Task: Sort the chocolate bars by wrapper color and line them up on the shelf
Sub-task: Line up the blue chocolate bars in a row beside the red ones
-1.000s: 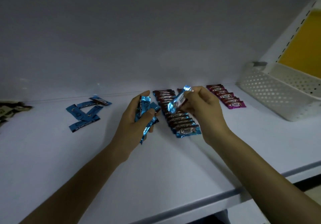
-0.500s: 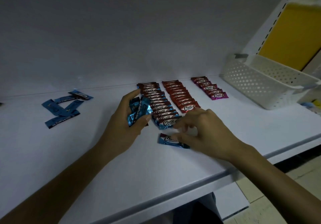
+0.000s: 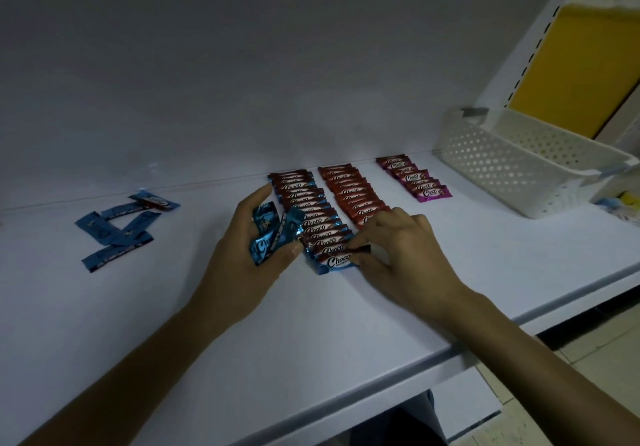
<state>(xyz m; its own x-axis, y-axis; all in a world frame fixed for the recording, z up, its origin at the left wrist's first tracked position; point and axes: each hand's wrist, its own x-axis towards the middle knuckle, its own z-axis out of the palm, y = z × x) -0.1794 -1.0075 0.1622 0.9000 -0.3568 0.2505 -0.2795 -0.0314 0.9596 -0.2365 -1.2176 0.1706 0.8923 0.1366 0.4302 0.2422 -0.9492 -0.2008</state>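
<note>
Far left on the shelf (image 3: 346,324), the loose blue bars (image 3: 114,231) lie unsorted, and my left hand (image 3: 242,265) has its fingers curled round a held bunch (image 3: 273,238) of blue ones. The single bar (image 3: 336,263) that lay alone half a second ago now sits against the near end of the blue row (image 3: 308,210). My right hand (image 3: 401,255) pinches its right end with curled fingers, so that row has grown by one.

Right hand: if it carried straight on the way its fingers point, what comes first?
The front blue bar, whose end the right hand pinches; past it, probably the blue bars held in the left hand.
</note>
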